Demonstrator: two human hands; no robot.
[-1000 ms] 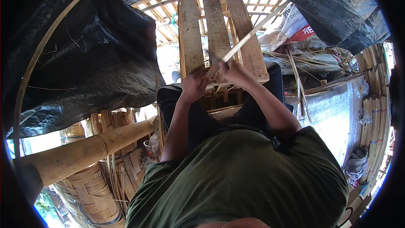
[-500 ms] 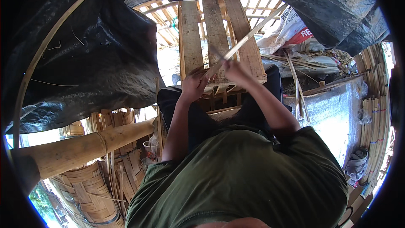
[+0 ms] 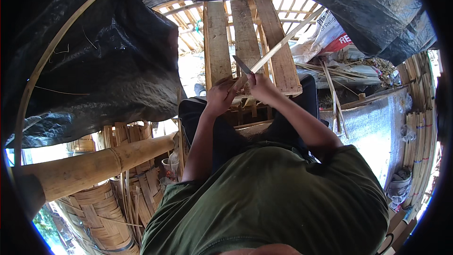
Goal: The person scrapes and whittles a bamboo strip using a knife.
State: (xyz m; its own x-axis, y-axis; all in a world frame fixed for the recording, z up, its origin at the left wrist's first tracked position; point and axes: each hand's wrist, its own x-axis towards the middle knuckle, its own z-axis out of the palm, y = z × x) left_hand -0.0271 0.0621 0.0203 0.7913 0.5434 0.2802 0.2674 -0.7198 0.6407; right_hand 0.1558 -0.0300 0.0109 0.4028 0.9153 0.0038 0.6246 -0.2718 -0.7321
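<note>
My left hand (image 3: 221,97) is closed round the near end of a long pale bamboo strip (image 3: 282,43), which slants up and away to the right over a plank bench (image 3: 245,35). In my right hand (image 3: 261,88) is a knife (image 3: 241,64), its blade pointing to the far left. The blade lies close against the strip's left side; whether it touches, I cannot tell. Both hands are at the near edge of the bench, between my knees. My fingers hide the knife's handle and the strip's near end.
A thick bamboo pole (image 3: 101,166) lies at the left, above a woven bamboo basket (image 3: 96,215). Black plastic sheeting (image 3: 94,61) hangs at the left and overhead. A printed sack (image 3: 325,35) and loose bamboo strips (image 3: 334,95) are at the right. Bundled strips (image 3: 420,146) stand farther right.
The knife was blurred by motion and is now sharp. My right hand has shifted slightly nearer to me. My left hand keeps its hold on the strip, and the whole view has tilted a little.
</note>
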